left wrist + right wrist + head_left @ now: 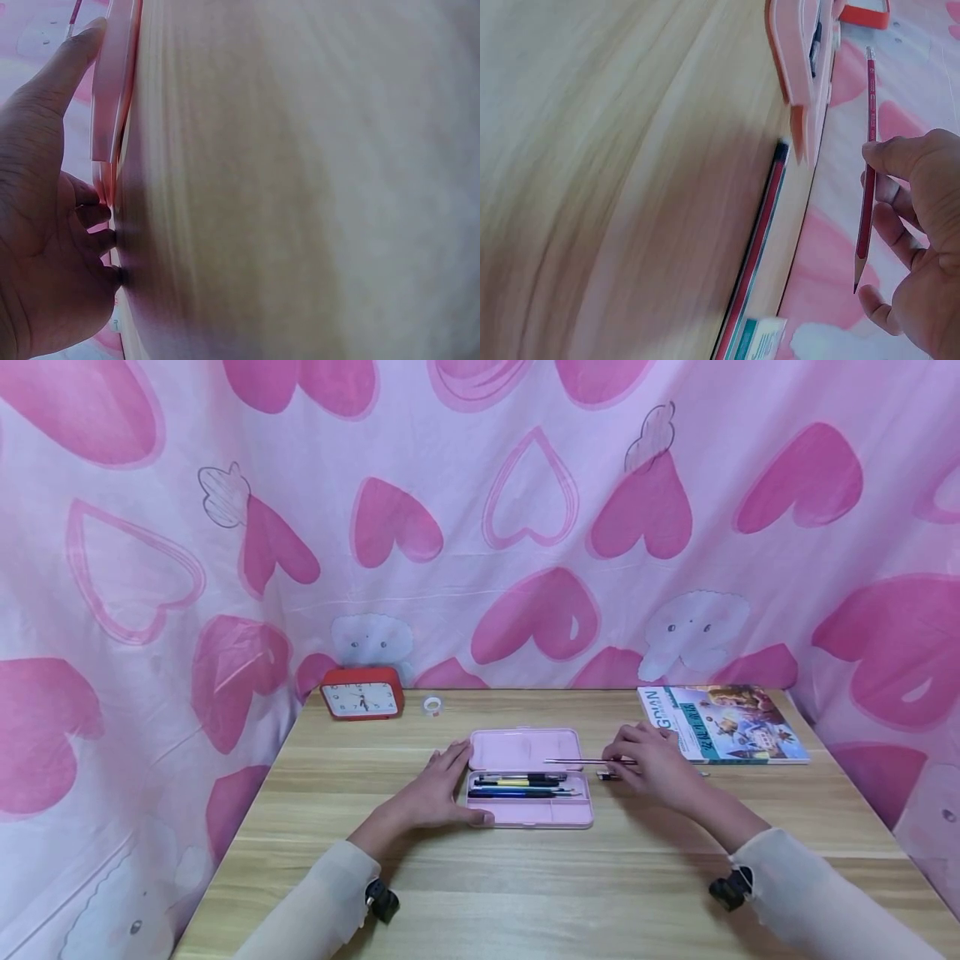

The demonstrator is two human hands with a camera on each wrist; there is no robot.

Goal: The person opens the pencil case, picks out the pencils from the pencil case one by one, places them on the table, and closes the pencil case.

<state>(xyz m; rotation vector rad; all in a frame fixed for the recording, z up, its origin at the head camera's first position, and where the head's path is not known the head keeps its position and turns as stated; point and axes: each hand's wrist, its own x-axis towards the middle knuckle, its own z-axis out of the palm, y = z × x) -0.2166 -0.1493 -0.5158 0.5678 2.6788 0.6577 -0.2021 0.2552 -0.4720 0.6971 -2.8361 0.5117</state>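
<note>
Heart-print curtain point(536, 502): hangs behind the worktop point(585, 893) and at both sides.
Worktop: wood-grained.
Book point(723, 727): flat at the far right, illustrated cover up.
Pencil case point(510, 812): pink, lying open near the middle, lid folded away from the person; pens point(513, 793) lie in the compartment nearer the hinge. Probably light, stiff plastic that slides if nudged; best steadied by the tray's sides, sparing the hinge.
Left grip point(435, 789): released, spread along the case's left side, thumb at the near edge, fingers beside the lid.
Right grip point(656, 760): grasping the red pencil point(866, 202), pinched between thumb and fingers.
Clock point(363, 693): red, upright at the far left.
Red pencil: off the worktop, metal-banded end towards the case. Likely light and rigid, smooth enough to roll between fingertips, fragile at the lead; best held mid-shaft, clear of the point.
Second pencil point(754, 262): lies on the worktop below the right grip, dark end towards the case.
White ring point(432, 698): beside the clock, perhaps tape.
</note>
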